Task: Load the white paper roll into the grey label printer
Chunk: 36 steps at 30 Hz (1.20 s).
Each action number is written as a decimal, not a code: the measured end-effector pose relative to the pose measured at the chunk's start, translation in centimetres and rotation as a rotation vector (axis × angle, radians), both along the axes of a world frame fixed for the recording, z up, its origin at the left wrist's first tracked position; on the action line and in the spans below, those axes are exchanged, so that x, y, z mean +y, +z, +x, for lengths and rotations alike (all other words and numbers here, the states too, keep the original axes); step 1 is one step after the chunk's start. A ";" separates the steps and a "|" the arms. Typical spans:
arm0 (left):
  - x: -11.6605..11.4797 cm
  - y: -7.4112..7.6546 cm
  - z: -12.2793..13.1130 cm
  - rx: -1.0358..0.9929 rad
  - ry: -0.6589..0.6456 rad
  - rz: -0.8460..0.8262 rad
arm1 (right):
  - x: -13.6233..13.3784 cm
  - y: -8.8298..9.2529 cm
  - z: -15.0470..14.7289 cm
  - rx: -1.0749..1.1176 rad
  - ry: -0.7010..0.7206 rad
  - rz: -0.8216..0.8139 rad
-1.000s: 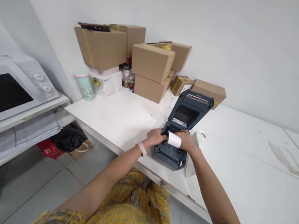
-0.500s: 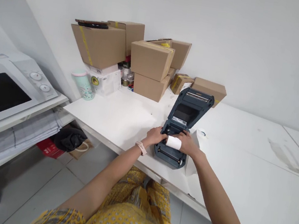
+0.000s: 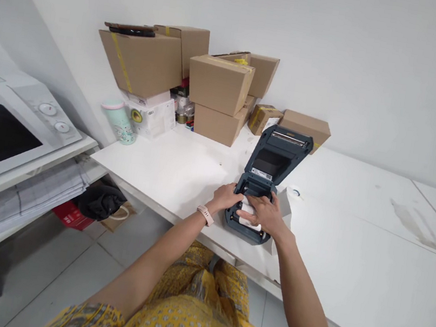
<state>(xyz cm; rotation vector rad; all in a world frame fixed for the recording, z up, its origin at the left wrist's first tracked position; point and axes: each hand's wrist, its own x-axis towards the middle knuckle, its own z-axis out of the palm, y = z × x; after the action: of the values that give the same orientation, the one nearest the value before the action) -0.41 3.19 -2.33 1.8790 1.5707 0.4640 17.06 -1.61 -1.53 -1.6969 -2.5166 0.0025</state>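
A dark grey label printer [image 3: 257,183] stands near the table's front edge with its lid raised. White label paper [image 3: 247,208] lies inside its body, partly covered by fingers. My left hand [image 3: 224,197], with a pale pink band on its wrist, grips the printer's left side, thumb over the rim. Across the paper rests my right hand [image 3: 268,213], palm down with its fingers spread. Its fingers hide much of the printer's inside. Just right of the printer there is a white sheet or bag [image 3: 285,212], partly behind my right hand.
Cardboard boxes [image 3: 219,84] are stacked against the wall at the back left. A mint tumbler [image 3: 120,122] stands by a white carton [image 3: 153,118]. At the far left, a microwave [image 3: 15,122] sits on a shelf. The white table [image 3: 352,249] stretches to the right.
My right hand has spread its fingers and now lies flatter over the paper, which sits lower toward the printer's front. My left hand has stayed at the printer's side.
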 end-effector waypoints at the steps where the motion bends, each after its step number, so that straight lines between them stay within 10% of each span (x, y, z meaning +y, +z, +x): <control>1: 0.0 0.1 0.0 0.007 -0.001 -0.002 | -0.1 -0.1 -0.1 0.008 -0.012 0.000; 11: -1.0 0.1 -0.2 0.064 -0.005 0.042 | -0.2 -0.2 -0.3 0.053 -0.033 -0.014; 16: -2.9 0.0 -0.2 -0.064 0.073 0.361 | -0.1 -0.6 -0.1 0.051 -0.017 0.001; 25: -5.1 -0.7 -1.5 -0.051 -0.536 0.459 | 0.1 -0.5 0.3 0.032 0.009 -0.062; 36: -4.4 -0.3 -2.9 0.001 -0.663 0.500 | 0.8 1.1 2.6 0.128 0.141 -0.264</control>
<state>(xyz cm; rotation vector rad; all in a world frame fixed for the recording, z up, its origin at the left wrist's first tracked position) -3.28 -1.19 -2.64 2.6169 0.7762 0.5767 19.62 -0.84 -0.40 -1.5395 -2.6256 0.4586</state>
